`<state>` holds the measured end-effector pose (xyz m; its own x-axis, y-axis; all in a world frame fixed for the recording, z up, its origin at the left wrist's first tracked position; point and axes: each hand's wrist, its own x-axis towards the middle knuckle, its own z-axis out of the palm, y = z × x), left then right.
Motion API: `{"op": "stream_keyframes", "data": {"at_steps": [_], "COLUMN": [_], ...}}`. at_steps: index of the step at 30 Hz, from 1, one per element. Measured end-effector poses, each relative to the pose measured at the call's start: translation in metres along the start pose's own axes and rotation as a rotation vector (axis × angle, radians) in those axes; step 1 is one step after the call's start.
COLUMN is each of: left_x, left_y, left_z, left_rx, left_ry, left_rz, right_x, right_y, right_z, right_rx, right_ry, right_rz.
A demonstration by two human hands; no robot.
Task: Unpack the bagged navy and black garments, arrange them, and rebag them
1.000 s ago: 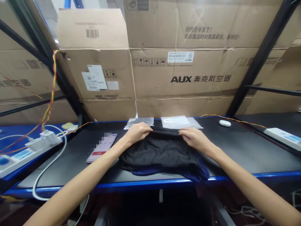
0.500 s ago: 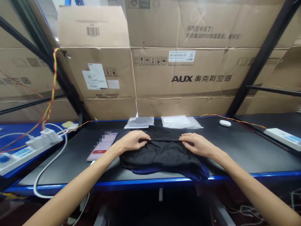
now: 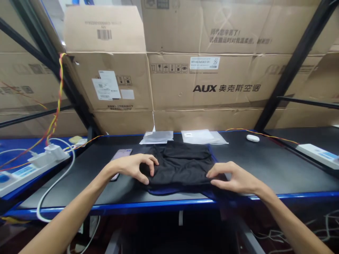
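Note:
A dark, loosely folded cloth garment [image 3: 182, 167] lies on the bench before me, black on top with dark blue fabric showing along its near and right edges. Its exact kind cannot be made out. My left hand [image 3: 137, 166] rests at its left end, fingers curled but apart from the thumb, fingertips touching the black fabric. At the near right corner, my right hand [image 3: 229, 177] has thumb and fingers closed on the garment's edge. To the left, partly behind my left wrist, lies a phone [image 3: 122, 153] with its screen lit.
Clear plastic bags [image 3: 203, 137] lie behind the garment. A white oval case [image 3: 253, 138] sits farther right. White power strips stand at the left [image 3: 34, 165] and right [image 3: 317, 155], with cables. Cardboard [image 3: 169, 84] and black metal posts [image 3: 291, 67] back the bench.
Both hands have come nearer to me, from the garment's upper fold to its lower side. My left hand moved left and its fingers parted from the fold. The black top layer lies flatter.

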<state>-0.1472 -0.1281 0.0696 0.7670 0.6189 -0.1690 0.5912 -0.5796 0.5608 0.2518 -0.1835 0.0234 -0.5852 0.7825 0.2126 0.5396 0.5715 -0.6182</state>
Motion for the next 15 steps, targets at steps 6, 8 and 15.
{"op": "stream_keyframes", "data": {"at_steps": [6,8,15], "left_x": [0.013,0.022,0.043], "left_y": [-0.006,-0.012,-0.027], "left_z": [0.0,0.002,0.019], "left_rx": [-0.014,0.04,0.354], "left_ry": [0.227,0.377,0.503], "left_rz": [-0.072,-0.131,-0.254], "right_x": [0.014,0.021,0.033], "right_y": [0.016,0.023,0.045], "right_z": [-0.003,-0.004,0.005], "right_rx": [0.041,0.021,-0.174], "right_ry": [0.198,0.268,0.29], "right_rz": [0.181,0.2,0.23]}}
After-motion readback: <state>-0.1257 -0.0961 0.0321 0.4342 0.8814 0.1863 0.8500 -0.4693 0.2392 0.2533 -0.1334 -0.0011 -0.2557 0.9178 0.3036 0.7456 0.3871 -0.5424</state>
